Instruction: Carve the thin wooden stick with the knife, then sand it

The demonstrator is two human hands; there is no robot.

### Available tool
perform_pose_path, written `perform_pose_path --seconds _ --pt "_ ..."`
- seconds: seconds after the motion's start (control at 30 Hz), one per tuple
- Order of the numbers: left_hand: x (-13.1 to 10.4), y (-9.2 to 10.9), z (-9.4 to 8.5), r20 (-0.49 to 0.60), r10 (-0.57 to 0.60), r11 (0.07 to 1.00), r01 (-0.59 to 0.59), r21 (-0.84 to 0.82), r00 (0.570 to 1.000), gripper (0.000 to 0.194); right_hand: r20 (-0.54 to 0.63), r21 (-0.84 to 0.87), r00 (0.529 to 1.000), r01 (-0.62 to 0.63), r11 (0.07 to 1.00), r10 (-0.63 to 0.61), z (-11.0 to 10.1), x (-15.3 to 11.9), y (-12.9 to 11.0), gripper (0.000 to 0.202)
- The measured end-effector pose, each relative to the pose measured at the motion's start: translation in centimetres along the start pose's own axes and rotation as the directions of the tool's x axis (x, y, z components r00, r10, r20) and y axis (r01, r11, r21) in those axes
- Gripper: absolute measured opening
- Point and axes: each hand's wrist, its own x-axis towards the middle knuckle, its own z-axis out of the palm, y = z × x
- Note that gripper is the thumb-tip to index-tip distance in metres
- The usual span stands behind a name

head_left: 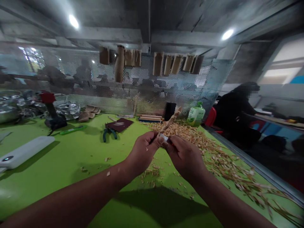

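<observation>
My left hand (145,149) is closed around the lower part of a thin carved wooden stick (171,120), which slants up and to the right. In my right hand (186,155) is a small knife (163,137), its handle mostly hidden by the fingers. The pale blade lies against the stick beside my left thumb. Both hands are close together above the green table (95,190). Wood shavings (204,136) are heaped behind and to the right of the hands, and small chips lie below them.
Pliers (110,133) touch a dark sheet (122,124) at centre left. Farther left are a green cutter (73,130), a white lamp-like bar (28,151) and a red-black drill (51,109). A green bottle (196,114) stands at the back right. A seated person (235,110) is beyond the right edge.
</observation>
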Motion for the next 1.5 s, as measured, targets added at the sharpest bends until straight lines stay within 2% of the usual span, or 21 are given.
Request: perform_pose_path --seconds 0.13,0.23,0.57,0.73,0.83,0.97,1.03,1.13,1.37,1.5 --pt "0.05 -0.39 -0.15 0.094 -0.019 0.995 0.028 -0.096 0.995 0.025 0.069 0.18 0.998 0.0 0.984 -0.013 -0.05 0.22 0.22 0.033" --pt "0.12 -0.5 -0.24 0.104 -0.016 0.995 0.026 -0.096 0.994 0.024 0.073 0.174 0.997 -0.015 0.985 0.002 -0.04 0.21 0.24 0.031" --pt "0.04 -0.22 0.05 -0.045 0.001 0.999 0.001 0.034 0.999 0.024 -0.01 0.006 1.0 -0.018 1.0 0.018 0.15 0.06 -0.11 0.033" --pt "0.07 -0.58 -0.09 0.075 0.013 0.999 -0.011 -0.03 0.997 0.026 0.063 0.163 0.998 -0.012 0.986 0.002 -0.02 0.35 0.07 0.032" --pt "0.17 -0.51 -0.32 0.102 0.06 0.995 -0.067 0.07 0.993 0.026 0.092 0.212 0.996 -0.031 0.977 0.012 -0.05 0.42 0.26 0.035" --pt "0.33 -0.28 -0.67 0.094 0.202 0.941 -0.22 0.258 0.975 0.024 0.113 0.197 0.993 -0.049 0.979 0.027 0.03 0.38 0.43 0.035" --pt "0.39 -0.23 -0.81 0.11 0.236 0.914 -0.259 0.313 0.966 0.024 0.114 0.173 0.993 -0.056 0.983 0.036 0.08 0.34 0.41 0.035" --pt "0.46 -0.2 -0.89 0.098 0.236 0.901 -0.256 0.35 0.967 0.024 0.08 0.112 0.996 -0.059 0.992 0.051 0.19 0.25 0.23 0.034" --pt "0.25 -0.23 -0.49 0.008 0.205 0.928 -0.197 0.316 0.979 0.028 0.008 -0.002 0.999 -0.035 0.999 0.035 0.35 -0.05 -0.07 0.033" --pt "0.1 -0.28 -0.4 0.013 0.206 0.929 -0.2 0.312 0.979 0.028 0.037 0.041 0.999 -0.035 0.999 0.033 0.27 0.05 0.13 0.035"
